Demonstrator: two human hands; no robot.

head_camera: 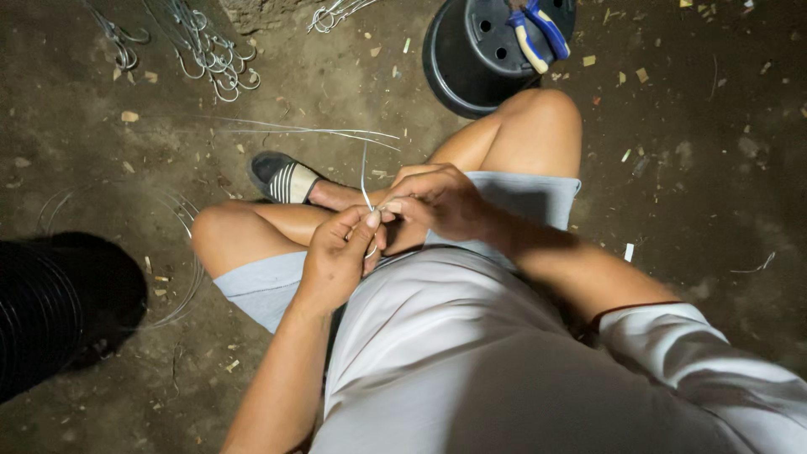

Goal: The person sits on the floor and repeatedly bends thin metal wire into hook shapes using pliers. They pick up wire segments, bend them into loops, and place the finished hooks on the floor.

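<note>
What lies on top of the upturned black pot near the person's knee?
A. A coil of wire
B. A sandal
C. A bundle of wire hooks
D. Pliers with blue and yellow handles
D. The pliers with blue and yellow handles rest on the black pot; the wire hooks lie on the dirt floor apart from it, and the sandal is on the person's foot.

Left hand (338, 256) and right hand (437, 202) both pinching a thin wire (364, 181)
</note>
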